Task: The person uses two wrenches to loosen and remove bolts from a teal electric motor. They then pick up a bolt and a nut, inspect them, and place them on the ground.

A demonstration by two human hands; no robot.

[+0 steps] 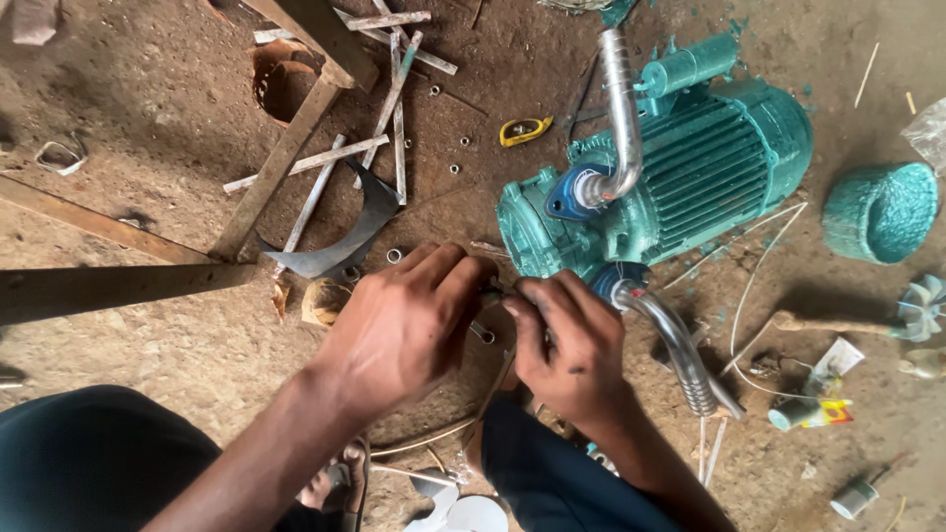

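Note:
A teal electric water pump (680, 167) lies on the dirt floor, with a bent chrome pipe (619, 108) rising from its top port and a second ribbed chrome pipe (680, 350) leaving its lower port. My left hand (404, 325) and my right hand (567, 340) meet just in front of the pump's casing, fingertips pinched together on a small metal part (490, 292) that is mostly hidden. What exactly they grip I cannot make out.
Metal strips and angle bars (394, 89) lie scattered at the upper left with loose nuts (394, 256) and a curved dark plate (345, 241). A teal fan cover (880, 212), a white fan impeller (921, 305), a hammer handle (828, 323) and glue tubes (813, 412) sit to the right.

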